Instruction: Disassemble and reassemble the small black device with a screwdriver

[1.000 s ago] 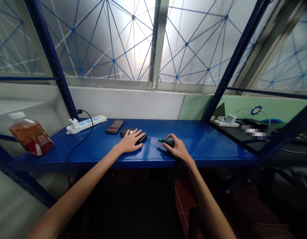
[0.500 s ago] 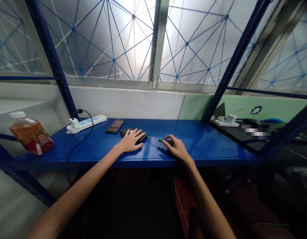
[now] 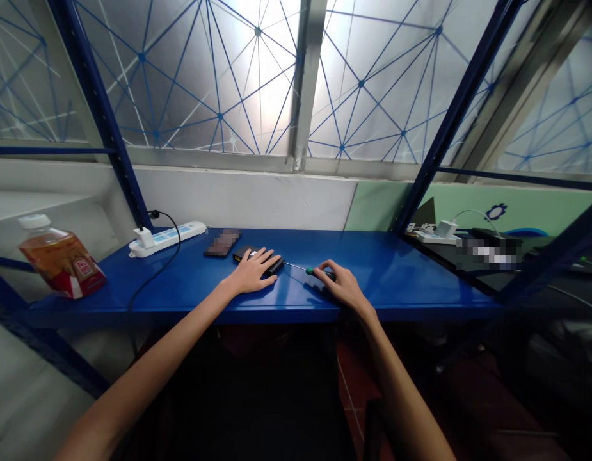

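My left hand (image 3: pixel 253 271) lies with its fingers spread over a black box-shaped device (image 3: pixel 276 267), pressing it against the blue tabletop (image 3: pixel 180 282). Much of the device is hidden under the palm, so its kind cannot be made out. In my right hand (image 3: pixel 342 285) is a screwdriver (image 3: pixel 310 271) with a green and black handle, gripped between thumb and fingers. Its thin metal shaft points left, and the tip meets the right end of the device; the exact contact is too small to see.
Behind the device lies a dark phone (image 3: pixel 222 243). A white power strip (image 3: pixel 168 239) with a plugged-in adapter and black cable (image 3: pixel 173 256) sits at the left. A tilted drink bottle (image 3: pixel 60 259) stands at the left end. Blue posts (image 3: pixel 423 166) frame the table; another charger (image 3: pixel 445 228) is right.
The fingers of my right hand have shifted slightly on the screwdriver handle, and more of the handle shows. My left hand and the device stay where they were.
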`<state>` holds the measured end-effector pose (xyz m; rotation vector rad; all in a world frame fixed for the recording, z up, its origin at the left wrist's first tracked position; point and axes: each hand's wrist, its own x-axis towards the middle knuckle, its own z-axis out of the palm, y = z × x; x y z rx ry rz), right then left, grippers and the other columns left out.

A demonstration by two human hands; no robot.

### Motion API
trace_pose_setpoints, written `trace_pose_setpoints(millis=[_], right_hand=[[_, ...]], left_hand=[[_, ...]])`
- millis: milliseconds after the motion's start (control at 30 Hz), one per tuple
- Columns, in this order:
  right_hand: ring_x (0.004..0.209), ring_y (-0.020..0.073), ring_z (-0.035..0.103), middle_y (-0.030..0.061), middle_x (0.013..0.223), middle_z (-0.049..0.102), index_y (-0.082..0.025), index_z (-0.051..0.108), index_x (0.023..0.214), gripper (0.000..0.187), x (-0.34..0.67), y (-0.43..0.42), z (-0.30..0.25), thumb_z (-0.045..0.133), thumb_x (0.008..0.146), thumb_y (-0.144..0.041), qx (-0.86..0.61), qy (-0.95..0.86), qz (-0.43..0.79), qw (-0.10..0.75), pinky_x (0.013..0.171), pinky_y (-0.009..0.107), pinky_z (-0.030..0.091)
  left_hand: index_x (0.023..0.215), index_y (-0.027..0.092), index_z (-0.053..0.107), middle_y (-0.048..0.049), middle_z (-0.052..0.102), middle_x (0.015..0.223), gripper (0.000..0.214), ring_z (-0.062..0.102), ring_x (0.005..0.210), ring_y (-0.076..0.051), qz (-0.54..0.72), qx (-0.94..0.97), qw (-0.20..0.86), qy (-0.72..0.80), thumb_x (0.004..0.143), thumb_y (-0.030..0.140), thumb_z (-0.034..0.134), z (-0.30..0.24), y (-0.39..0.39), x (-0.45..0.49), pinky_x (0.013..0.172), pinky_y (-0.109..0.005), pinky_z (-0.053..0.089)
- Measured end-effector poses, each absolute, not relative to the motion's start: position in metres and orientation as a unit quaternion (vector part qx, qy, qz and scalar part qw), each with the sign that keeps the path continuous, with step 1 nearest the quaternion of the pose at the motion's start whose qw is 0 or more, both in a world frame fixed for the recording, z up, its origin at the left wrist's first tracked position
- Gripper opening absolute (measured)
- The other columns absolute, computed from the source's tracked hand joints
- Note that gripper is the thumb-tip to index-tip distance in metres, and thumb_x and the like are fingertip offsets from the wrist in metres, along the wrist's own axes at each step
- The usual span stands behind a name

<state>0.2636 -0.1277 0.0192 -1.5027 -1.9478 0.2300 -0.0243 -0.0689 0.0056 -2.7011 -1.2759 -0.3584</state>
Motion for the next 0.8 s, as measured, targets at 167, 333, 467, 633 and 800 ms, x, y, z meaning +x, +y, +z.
trace_pose_setpoints(millis=[167, 333, 467, 633, 800], right_hand=[[0.075, 0.0190, 0.061, 0.0011, 0.085, 0.070, -0.025, 0.059, 0.098, 0.031, 0.2676, -0.1262, 0.0170, 0.060, 0.084, -0.052, -0.570, -0.745, 0.117, 0.325, 0.064, 0.026, 0.038], [0.070, 0.0172, 0.059, 0.0020, 0.079, 0.069, -0.022, 0.066, 0.087, 0.041, 0.2695, -0.1244, 0.0169, 0.053, 0.088, -0.061, -0.552, -0.742, 0.132, 0.356, 0.063, 0.026, 0.038], [0.067, 0.0164, 0.057, 0.0016, 0.072, 0.067, -0.021, 0.071, 0.082, 0.050, 0.2681, -0.1250, 0.0179, 0.046, 0.090, -0.063, -0.560, -0.741, 0.123, 0.349, 0.062, 0.026, 0.036], [0.063, 0.0163, 0.055, 0.0009, 0.068, 0.064, -0.022, 0.067, 0.084, 0.051, 0.2648, -0.1283, 0.0190, 0.037, 0.094, -0.062, -0.571, -0.740, 0.102, 0.340, 0.060, 0.027, 0.034], [0.065, 0.0174, 0.057, 0.0000, 0.080, 0.070, -0.025, 0.058, 0.104, 0.037, 0.2657, -0.1303, 0.0184, 0.058, 0.085, -0.057, -0.569, -0.738, 0.117, 0.342, 0.061, 0.027, 0.036]], left_hand=[[0.154, 0.028, 0.031, -0.0072, 0.028, 0.160, 0.067, 0.021, 0.148, -0.033, -0.123, -0.894, 0.059, -0.426, 0.096, 0.063, 0.030, 0.0068, -0.0699, -0.0237, 0.116, -0.062, 0.015], [0.154, 0.028, 0.031, -0.0071, 0.027, 0.160, 0.071, 0.020, 0.149, -0.032, -0.125, -0.895, 0.050, -0.426, 0.095, 0.067, 0.028, 0.0065, -0.0699, -0.0240, 0.117, -0.061, 0.014], [0.154, 0.029, 0.031, -0.0069, 0.028, 0.160, 0.071, 0.021, 0.148, -0.033, -0.127, -0.895, 0.051, -0.424, 0.095, 0.069, 0.027, 0.0056, -0.0691, -0.0245, 0.117, -0.060, 0.014], [0.154, 0.028, 0.030, -0.0070, 0.027, 0.160, 0.071, 0.020, 0.148, -0.033, -0.125, -0.895, 0.057, -0.425, 0.095, 0.068, 0.027, 0.0074, -0.0711, -0.0240, 0.117, -0.059, 0.013], [0.154, 0.029, 0.031, -0.0070, 0.028, 0.160, 0.072, 0.022, 0.148, -0.033, -0.129, -0.894, 0.057, -0.425, 0.095, 0.069, 0.027, 0.0076, -0.0716, -0.0240, 0.118, -0.059, 0.013]])
